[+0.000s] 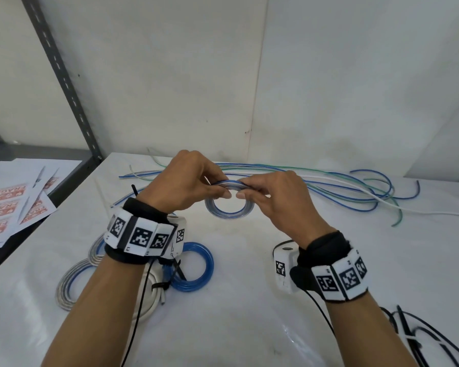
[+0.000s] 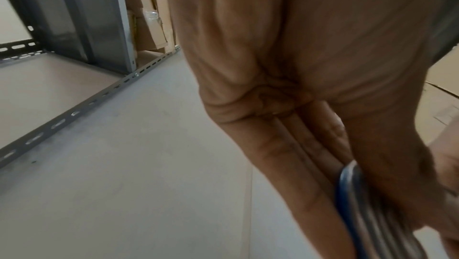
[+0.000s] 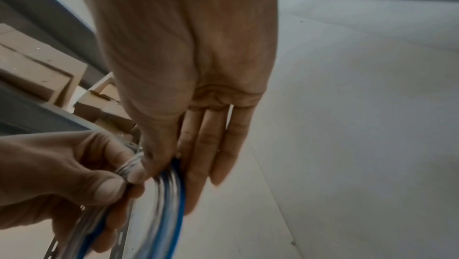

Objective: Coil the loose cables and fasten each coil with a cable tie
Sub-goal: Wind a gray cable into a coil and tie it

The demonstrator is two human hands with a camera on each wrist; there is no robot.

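Covering the white bench (image 1: 249,300), loose blue, green and white cables (image 1: 355,192) trail along its far edge; finished coils (image 1: 194,266) lie at near left beside black cable ties (image 1: 408,329) at near right; above the middle, the left hand (image 1: 186,186) and right hand (image 1: 273,197) each pinch the top of a small clear-and-blue cable coil (image 1: 229,210), both grips clenched on it.

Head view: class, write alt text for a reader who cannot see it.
Two hands, left hand and right hand, pinch the top of a small blue-and-clear cable coil above a white table. Finished coils lie near left; loose cables lie behind.
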